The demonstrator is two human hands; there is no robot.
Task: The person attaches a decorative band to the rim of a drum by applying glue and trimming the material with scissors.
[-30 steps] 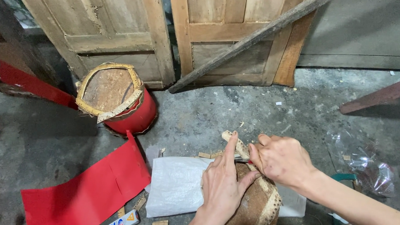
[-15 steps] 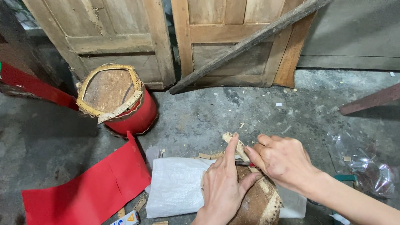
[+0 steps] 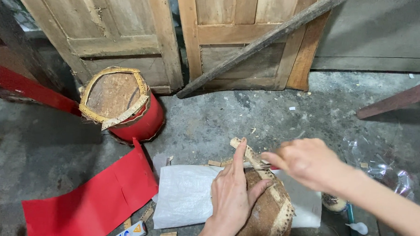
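Observation:
A round brown drum-like form [image 3: 262, 214] with a pale studded band lies on a white woven sack [image 3: 182, 202] on the concrete floor. My left hand [image 3: 232, 194] presses flat on its top, forefinger stretched along a pale bamboo strip [image 3: 246, 151] that sticks up from the rim. My right hand [image 3: 305, 162] hovers over the form's far edge, fingers pinched on the strip's lower part. What lies under the fingers is hidden.
A second drum [image 3: 123, 105] wrapped in red paper stands at the left by wooden doors [image 3: 128, 34]. Red paper sheet [image 3: 93, 198] lies on the floor. A wooden pole [image 3: 260, 42] leans on the doors. Clear plastic wrap [image 3: 378, 163] and a glue bottle [image 3: 358, 227] lie at right.
My right hand has shifted slightly right and up along the strip. The left hand stays pressed on the form.

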